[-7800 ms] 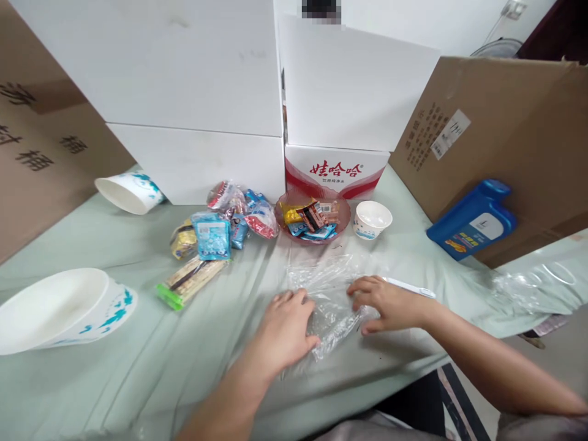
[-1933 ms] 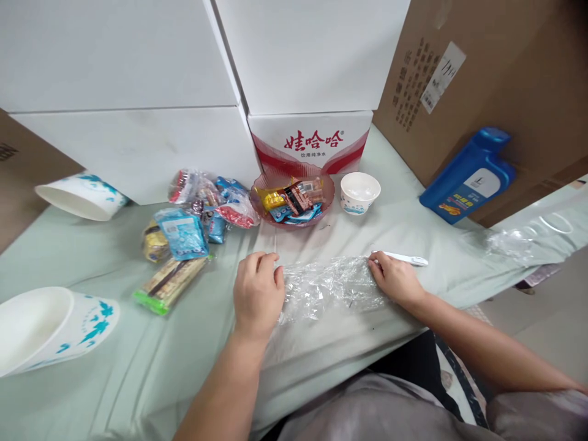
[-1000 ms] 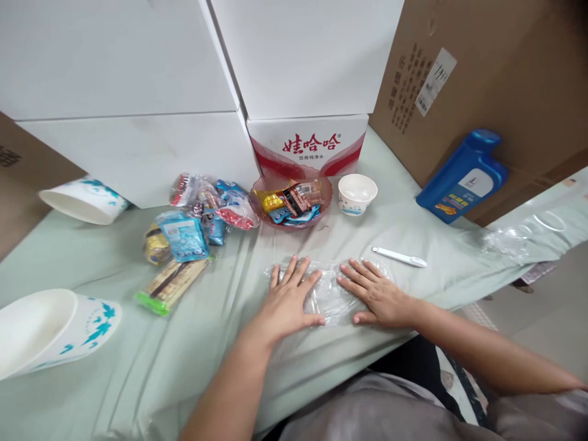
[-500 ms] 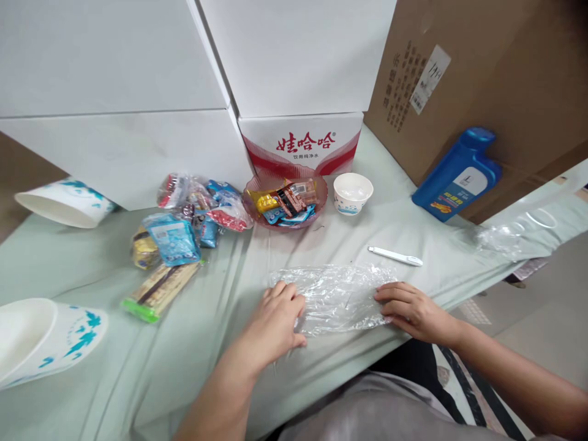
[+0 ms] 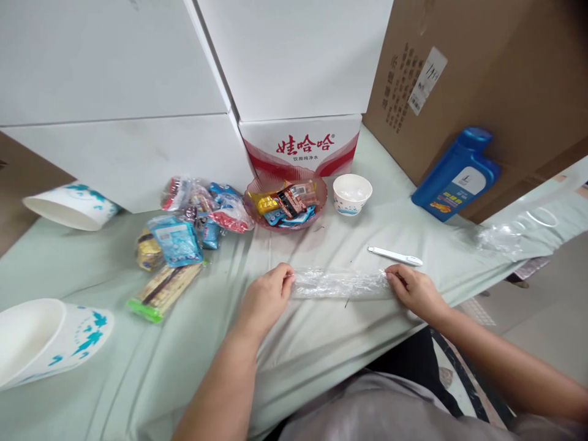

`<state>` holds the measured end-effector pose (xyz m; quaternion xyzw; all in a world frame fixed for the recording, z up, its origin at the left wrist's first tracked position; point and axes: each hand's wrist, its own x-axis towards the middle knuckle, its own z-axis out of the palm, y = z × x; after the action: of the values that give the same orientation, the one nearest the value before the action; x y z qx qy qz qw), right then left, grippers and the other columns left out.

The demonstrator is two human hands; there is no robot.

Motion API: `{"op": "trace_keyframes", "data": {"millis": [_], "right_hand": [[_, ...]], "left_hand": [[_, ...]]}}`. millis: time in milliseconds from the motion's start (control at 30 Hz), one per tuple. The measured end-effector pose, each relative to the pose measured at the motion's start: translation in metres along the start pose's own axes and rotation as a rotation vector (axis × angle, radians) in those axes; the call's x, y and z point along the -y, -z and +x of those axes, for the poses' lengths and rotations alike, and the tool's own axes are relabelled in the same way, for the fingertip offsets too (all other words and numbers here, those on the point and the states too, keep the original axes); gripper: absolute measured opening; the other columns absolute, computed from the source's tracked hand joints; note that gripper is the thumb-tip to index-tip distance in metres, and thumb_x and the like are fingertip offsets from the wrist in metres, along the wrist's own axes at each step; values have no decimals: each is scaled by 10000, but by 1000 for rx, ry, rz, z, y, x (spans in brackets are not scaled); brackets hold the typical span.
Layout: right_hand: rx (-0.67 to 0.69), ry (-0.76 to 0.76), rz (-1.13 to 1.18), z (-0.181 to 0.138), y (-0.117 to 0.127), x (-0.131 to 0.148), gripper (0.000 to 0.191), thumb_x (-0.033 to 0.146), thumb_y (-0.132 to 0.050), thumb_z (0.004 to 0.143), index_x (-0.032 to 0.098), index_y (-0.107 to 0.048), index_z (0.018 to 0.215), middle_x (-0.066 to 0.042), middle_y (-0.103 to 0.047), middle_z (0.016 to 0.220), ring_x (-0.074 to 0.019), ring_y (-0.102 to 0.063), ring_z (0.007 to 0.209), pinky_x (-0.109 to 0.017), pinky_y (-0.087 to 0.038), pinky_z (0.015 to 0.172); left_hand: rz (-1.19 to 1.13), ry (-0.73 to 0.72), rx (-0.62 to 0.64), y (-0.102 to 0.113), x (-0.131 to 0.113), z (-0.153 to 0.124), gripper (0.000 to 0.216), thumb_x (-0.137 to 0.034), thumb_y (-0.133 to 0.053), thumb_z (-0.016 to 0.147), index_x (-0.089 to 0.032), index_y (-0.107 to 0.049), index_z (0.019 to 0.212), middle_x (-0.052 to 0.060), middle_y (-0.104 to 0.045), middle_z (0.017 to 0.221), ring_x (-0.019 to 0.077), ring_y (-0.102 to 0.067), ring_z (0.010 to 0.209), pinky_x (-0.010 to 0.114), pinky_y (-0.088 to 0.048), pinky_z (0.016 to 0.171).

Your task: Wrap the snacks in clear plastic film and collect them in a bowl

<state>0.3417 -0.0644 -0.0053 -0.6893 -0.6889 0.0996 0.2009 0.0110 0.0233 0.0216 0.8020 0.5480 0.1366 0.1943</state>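
Note:
A strip of clear, crinkled plastic film [image 5: 340,283], perhaps a flat bag, stretches sideways between my two hands just over the cloth. My left hand [image 5: 271,297] pinches its left end between thumb and fingers. At the right end, my right hand [image 5: 413,291] is closed on the film in the same way. Just beyond the right hand lies a slim white utility knife [image 5: 395,255]. A white paper cup [image 5: 352,194] with something clear inside stands upright farther back, beside a pink glass bowl [image 5: 250,187] of wrapped snacks [image 5: 294,202].
Left of the bowl lie several packaged snacks [image 5: 177,239]. Two paper tubs [image 5: 87,334] rest on their sides at the left. White cartons [image 5: 301,147] and a brown box [image 5: 459,79] stand behind. A blue bottle [image 5: 457,174] leans on the brown box. Clear plastic [image 5: 500,236] lies near the right edge.
The film has gone from a wide sheet lying flat to a narrow strip. Both hands have moved away from me and changed from resting on it to pinching its ends.

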Motion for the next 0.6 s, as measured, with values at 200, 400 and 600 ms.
{"op": "trace_keyframes", "data": {"millis": [200, 400, 600], "right_hand": [[-47, 18, -285, 1, -10, -1, 297, 359, -394, 969, 195, -642, 958, -62, -707, 871, -208, -660, 685, -310, -450, 594], [-219, 136, -280, 3, 1, 0, 252, 332, -462, 941, 175, -649, 1005, -129, -659, 983, -275, -608, 948, -408, -477, 845], [-22, 549, -230, 3, -4, 26, 572, 531, -455, 942, 171, -487, 1386, -156, -501, 1423, -339, -337, 1387, -556, -250, 1116]], "left_hand": [[157, 93, -74, -16, -7, 7, 132, -280, -515, 918, -209, -626, 926, 46, -728, 820, 204, -674, 727, 271, -409, 618], [161, 181, -313, -17, 1, 5, 144, -303, -519, 916, -204, -623, 927, 49, -704, 798, 215, -656, 731, 284, -425, 629], [-59, -385, -253, -20, -12, -2, 219, -221, -451, 943, -198, -644, 1046, 80, -681, 1029, 208, -627, 982, 342, -490, 893]]}}
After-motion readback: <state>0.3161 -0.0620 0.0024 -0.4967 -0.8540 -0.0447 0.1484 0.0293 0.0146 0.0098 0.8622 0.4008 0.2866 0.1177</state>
